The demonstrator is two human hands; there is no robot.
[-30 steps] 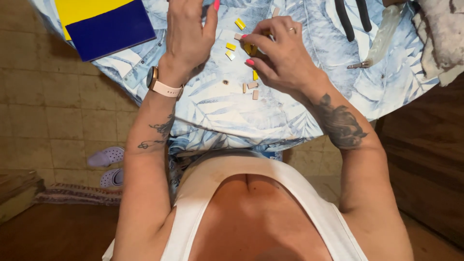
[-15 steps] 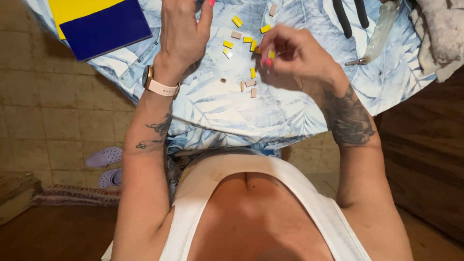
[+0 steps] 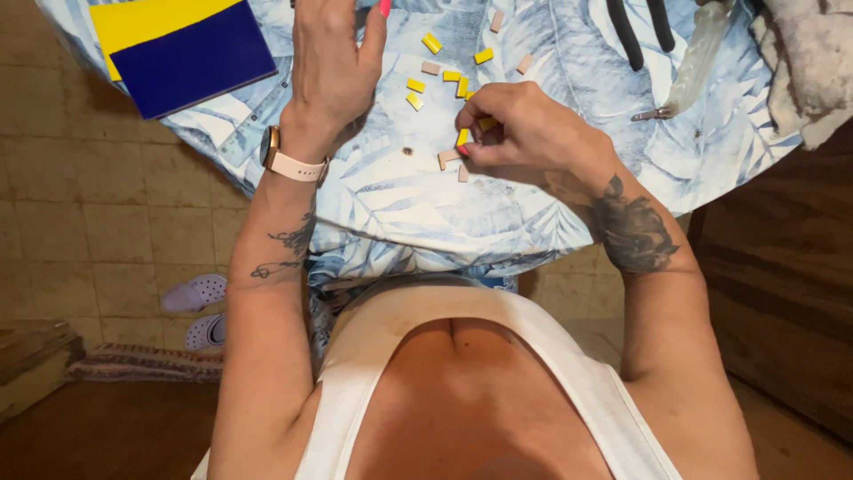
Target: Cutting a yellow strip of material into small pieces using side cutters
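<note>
While the right hand (image 3: pixel 524 133) sits curled over the tabletop (image 3: pixel 426 209), its fingertips are pinched on a small yellow tile piece (image 3: pixel 463 136), w/ a second yellow bit (image 3: pixel 488 124) showing under the fingers; can't tell if that one is gripped too. Taking the held piece as landmark: its long axis runs roughly upright in the head view, i.e. away from the person's body. A pale tan piece (image 3: pixel 449 158) lies just beside it on the near-left, another tan bit (image 3: pixel 463 172) just nearer the body. The loose cluster of yellow pieces (image 3: pixel 444 76) lies beyond it, farther from the body & slightly left, near but apart. So the right hand is clearly the closer one to all the pieces.

Left hand (image 3: pixel 333 62) rests to the left of the held piece, palm down, fingers stretched to the far side & cut by the frame edge, so whether it grips anything I can't tell; pink thumbnail shows. A watch w/ pale strap (image 3: pixel 286 162) is on that wrist. Blue-and-yellow tile (image 3: pixel 178 49) lies well left of the held piece; dark plier handles (image 3: pixel 635 31) & a clear tube w/ metal nozzle (image 3: pixel 689 67) well to the right & beyond.

Vs. 0.5 s ago: right hand has dropped nearer the body, fingers now down by the tan pieces rather than up among the yellow cluster. Left hand barely shifted. Tile & tools unmoved.
</note>
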